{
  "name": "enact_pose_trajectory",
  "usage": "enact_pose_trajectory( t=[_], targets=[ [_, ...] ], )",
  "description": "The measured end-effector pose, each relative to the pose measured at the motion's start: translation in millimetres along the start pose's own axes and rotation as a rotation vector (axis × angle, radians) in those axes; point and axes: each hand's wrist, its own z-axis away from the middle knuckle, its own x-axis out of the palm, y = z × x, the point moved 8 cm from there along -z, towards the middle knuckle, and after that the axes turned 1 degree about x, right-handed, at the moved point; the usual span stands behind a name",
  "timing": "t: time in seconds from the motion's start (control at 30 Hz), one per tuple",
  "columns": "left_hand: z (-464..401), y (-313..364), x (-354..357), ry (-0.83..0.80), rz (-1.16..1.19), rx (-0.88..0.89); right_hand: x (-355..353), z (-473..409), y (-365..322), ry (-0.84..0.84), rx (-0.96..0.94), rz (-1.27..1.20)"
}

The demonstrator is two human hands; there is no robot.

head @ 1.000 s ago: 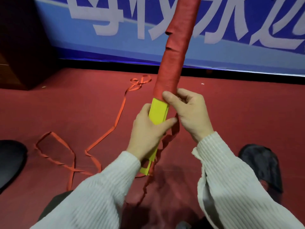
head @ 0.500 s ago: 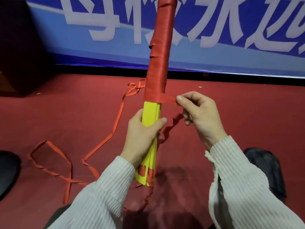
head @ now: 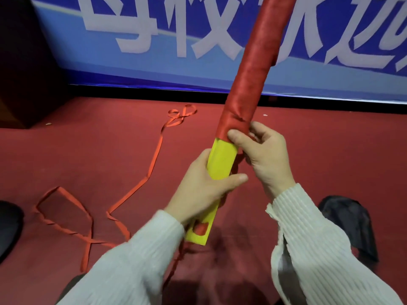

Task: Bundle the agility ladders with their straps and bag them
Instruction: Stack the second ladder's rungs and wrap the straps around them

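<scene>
Head view: your left hand (head: pixel 204 186) clamps the yellow flat plastic ladder rungs (head: pixel 221 162); your right hand (head: pixel 264 155) pinches the red woven strap wrapping (head: pixel 248 84) above.

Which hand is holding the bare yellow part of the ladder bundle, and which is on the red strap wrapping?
The left hand grips the bare yellow rungs. The right hand pinches the lower edge of the red strap wrapping, just above.
</scene>
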Motion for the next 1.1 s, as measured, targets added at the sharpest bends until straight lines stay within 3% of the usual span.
enact_pose_trajectory(
  t=[0.13, 0.27, 0.33, 0.43, 0.47, 0.53, 0.63, 0.73, 0.87, 1.03, 1.1],
  targets=[
    [1.1, -9.4, -10.5, 0.251, -0.149, 0.074, 0.1, 3.3, 8.2, -0.019, 0.07, 0.128],
    [-0.1, -3.1, -11.8, 0.225, 0.087, 0.042, -15.9, -1.8, 7.1, -0.019, 0.126, 0.055],
    [0.8, -1.5, 0.4, 0.076, 0.336, -0.039, -13.3, -3.4, 3.4, -0.068, 0.123, -0.012],
    [13.5, 0.9, 27.5, -0.362, 0.733, -0.146, 15.6, 5.9, 7.3, -0.339, 0.196, -0.157],
    [19.6, 3.3, 32.4, -0.488, 0.81, -0.163, 26.4, 12.3, 8.8, -0.44, 0.239, -0.224],
    [22.2, 4.8, 32.1, -0.546, 0.8, -0.196, 30.1, 14.9, 9.3, -0.483, 0.239, -0.274],
    [10.4, -0.3, 17.2, -0.295, 0.469, -0.195, 11.4, 6.2, 1.1, -0.226, 0.075, -0.088],
    [6.4, 6.4, 6.3, -0.03, -0.053, 0.04, 6.7, 5.7, -0.9, -0.07, -0.005, 0.07],
    [1.8, -0.9, -16.1, 0.23, -0.136, 0.085, 3.6, 5.7, -3.5, -0.134, 0.023, 0.288],
    [5.4, -1.8, -35.7, 0.362, -0.369, 0.069, -7.8, 8.2, -19.7, -0.08, 0.031, 0.14],
    [5.6, 0.4, -33.1, 0.343, -0.314, 0.055, -4.5, 8.1, -24.3, -0.087, 0.007, 0.097]
  ],
)
